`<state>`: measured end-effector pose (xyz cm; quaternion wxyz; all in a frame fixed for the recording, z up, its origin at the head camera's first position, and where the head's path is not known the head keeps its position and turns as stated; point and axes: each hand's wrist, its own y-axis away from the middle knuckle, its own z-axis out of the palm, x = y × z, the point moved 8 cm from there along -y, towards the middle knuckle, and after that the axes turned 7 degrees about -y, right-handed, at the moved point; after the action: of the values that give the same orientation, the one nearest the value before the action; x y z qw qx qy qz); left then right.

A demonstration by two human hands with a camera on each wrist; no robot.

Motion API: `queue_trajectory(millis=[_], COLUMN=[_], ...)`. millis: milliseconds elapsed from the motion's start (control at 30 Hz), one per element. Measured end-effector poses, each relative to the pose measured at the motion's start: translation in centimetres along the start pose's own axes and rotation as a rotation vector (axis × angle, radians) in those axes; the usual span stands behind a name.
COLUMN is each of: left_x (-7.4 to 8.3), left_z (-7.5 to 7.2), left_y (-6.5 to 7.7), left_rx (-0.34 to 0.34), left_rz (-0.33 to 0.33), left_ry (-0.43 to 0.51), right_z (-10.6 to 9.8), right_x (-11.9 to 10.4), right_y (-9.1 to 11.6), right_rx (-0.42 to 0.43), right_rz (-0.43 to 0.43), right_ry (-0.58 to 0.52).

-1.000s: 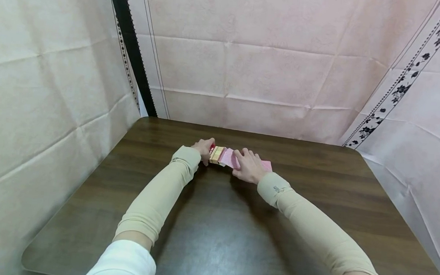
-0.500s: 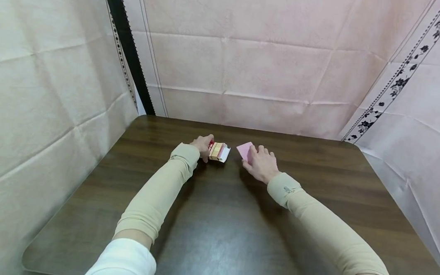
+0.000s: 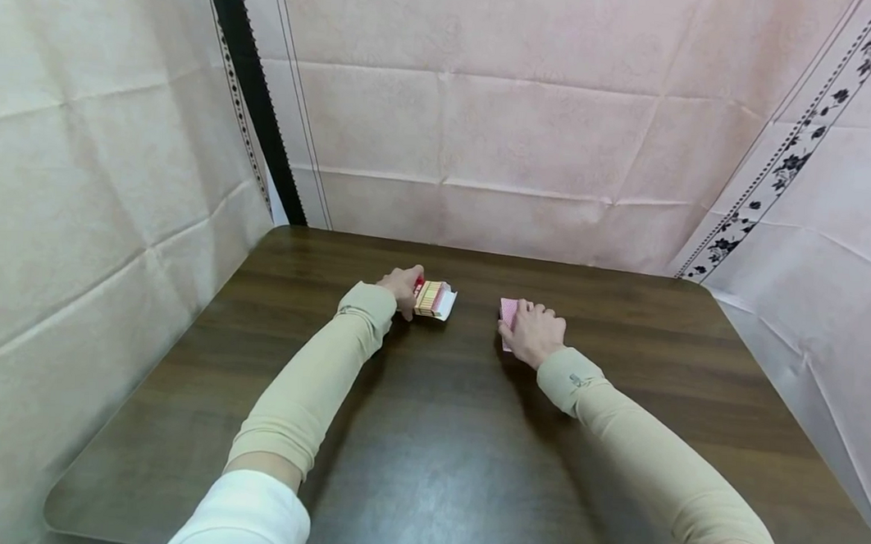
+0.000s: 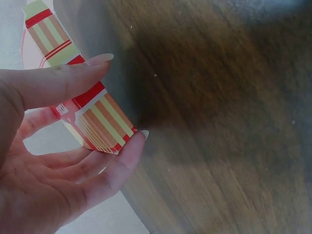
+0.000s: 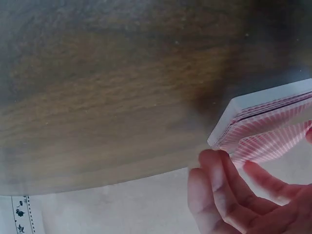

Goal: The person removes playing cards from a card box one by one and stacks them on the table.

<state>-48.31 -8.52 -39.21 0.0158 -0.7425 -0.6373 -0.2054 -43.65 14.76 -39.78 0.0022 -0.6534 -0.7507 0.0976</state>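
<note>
My left hand [image 3: 401, 289] holds a striped red and yellow playing card box [image 3: 430, 298] at the far middle of the table. In the left wrist view, thumb and fingers pinch the card box [image 4: 108, 119] across its sides. A white flap [image 3: 446, 305] stands out from the box's right end. To the right, apart from the box, my right hand [image 3: 534, 335] grips a deck of playing cards [image 3: 508, 312] with pink backs. In the right wrist view the deck [image 5: 273, 109] is slightly fanned, one card splayed from the rest, with fingertips at its edge.
Both hands are over a dark brown wooden table [image 3: 427, 436] with rounded corners. Pale cloth [image 3: 478, 159] hangs behind and at both sides, with a floral border [image 3: 788, 163] on the right. A black strip [image 3: 256, 90] runs down at the left.
My right hand has moved right, drawing the pink deck out of the card box and away from it. The left hand keeps its hold on the box in nearly the same place.
</note>
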Motion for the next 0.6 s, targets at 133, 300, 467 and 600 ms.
queue_trajectory(millis=[133,300,467,600], left_x=[-0.16,0.01,0.08,-0.03], left_z=[0.22,0.08,-0.18,-0.18], left_y=[-0.23,-0.28,0.01,0.18], left_rx=[-0.003,0.003,0.003,-0.005], left_rz=[-0.002,0.001,-0.003,-0.005], left_ry=[-0.016,-0.028,-0.017,-0.035], right_z=[0.67,0.46,-0.06,0.30], right_x=[-0.08,-0.24,-0.32,-0.32], right_y=[0.07,0.10,0.08,0.06], right_rx=[-0.042,-0.029,0.008,-0.017], right_rz=[0.003,0.007,0.028,0.024], right_ry=[0.033,0.087,0.075,0.045])
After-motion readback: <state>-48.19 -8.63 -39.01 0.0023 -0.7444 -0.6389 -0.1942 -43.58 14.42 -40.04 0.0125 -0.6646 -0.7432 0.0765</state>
